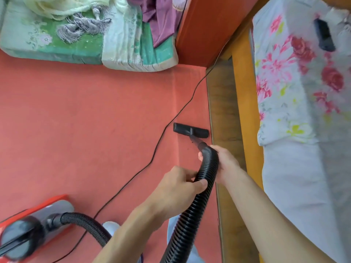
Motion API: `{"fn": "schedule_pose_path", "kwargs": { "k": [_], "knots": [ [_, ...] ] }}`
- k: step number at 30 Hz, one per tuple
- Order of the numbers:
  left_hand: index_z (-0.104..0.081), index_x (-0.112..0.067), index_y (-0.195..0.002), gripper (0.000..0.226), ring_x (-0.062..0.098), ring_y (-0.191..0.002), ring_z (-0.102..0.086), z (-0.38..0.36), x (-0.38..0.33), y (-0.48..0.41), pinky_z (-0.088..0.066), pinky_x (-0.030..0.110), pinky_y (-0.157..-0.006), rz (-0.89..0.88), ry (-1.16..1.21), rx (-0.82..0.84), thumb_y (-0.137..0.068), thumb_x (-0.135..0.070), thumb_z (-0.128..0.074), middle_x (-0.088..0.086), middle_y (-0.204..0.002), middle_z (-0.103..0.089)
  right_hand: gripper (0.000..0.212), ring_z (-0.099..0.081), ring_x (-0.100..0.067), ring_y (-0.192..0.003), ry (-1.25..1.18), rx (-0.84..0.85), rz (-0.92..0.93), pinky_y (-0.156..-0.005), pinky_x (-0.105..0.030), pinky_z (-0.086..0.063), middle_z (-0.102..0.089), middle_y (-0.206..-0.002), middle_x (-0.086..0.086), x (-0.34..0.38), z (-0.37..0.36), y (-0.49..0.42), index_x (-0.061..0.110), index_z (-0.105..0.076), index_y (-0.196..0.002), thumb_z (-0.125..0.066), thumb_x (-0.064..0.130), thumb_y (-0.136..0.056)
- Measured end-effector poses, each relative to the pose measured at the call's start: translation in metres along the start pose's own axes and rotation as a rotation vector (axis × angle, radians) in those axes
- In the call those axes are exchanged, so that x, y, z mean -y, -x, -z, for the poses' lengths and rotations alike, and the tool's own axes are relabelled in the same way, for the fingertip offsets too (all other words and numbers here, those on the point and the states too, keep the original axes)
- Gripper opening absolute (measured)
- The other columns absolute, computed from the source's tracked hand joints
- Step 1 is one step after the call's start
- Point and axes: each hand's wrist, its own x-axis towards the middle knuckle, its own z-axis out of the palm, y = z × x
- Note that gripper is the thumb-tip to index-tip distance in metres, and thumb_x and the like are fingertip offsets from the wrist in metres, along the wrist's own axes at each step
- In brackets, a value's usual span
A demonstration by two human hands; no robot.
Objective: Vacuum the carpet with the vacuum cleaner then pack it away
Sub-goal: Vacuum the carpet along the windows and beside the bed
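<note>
A black ribbed vacuum hose (191,209) runs up from the bottom of the view to a flat black floor nozzle (190,130) that lies on the red carpet (85,114) close to its right edge. My right hand (224,162) grips the hose near its front end, just behind the nozzle. My left hand (180,185) grips the hose a little lower down. The red and grey vacuum cleaner body (32,226) sits on the carpet at the lower left, with the hose curving out of it.
A thin black power cord (159,141) crosses the carpet from the wall corner to the cleaner. Green cushions (57,40) with fabrics line the far edge. A wooden bed frame (245,103) with a floral sheet (296,76) stands on the right, a black attachment (323,35) lying on it.
</note>
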Motion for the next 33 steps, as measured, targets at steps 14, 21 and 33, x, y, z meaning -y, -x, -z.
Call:
{"fn": "schedule_pose_path", "kwargs": {
  "k": [14,21,33],
  "knots": [
    [-0.069,-0.008,-0.095,0.023,0.012,-0.058,-0.051,-0.032,-0.053,-0.084,-0.046,0.021,-0.056,-0.06,0.051,-0.272,-0.1,-0.021,-0.051,-0.005,-0.065,-0.053,0.021,-0.066,-0.022,-0.069,0.152,0.07,0.097,-0.048,-0.029,-0.052,-0.067,-0.086,-0.014,0.103,-0.022,-0.076,0.003,-0.059,-0.1,-0.06,0.023,-0.094],
    [-0.069,-0.007,-0.101,0.022,0.011,-0.055,-0.049,-0.028,-0.09,-0.143,-0.045,0.019,-0.052,-0.113,0.034,-0.376,-0.099,-0.021,-0.051,-0.006,-0.065,-0.054,0.027,-0.068,-0.023,-0.071,0.171,0.179,0.115,-0.051,-0.029,-0.053,-0.067,-0.091,-0.016,0.167,-0.046,-0.112,0.001,-0.057,-0.111,-0.059,0.023,-0.095],
    [-0.072,-0.035,-0.118,0.027,0.005,-0.057,-0.062,0.013,-0.107,-0.224,-0.049,0.017,-0.054,-0.079,0.263,-0.421,-0.094,-0.027,-0.064,-0.008,-0.068,-0.068,0.019,-0.064,-0.025,-0.073,0.293,0.206,0.197,-0.062,-0.037,-0.053,-0.065,-0.085,-0.017,0.225,-0.107,-0.169,0.002,-0.055,-0.099,-0.053,0.02,-0.098]
  ]
}}
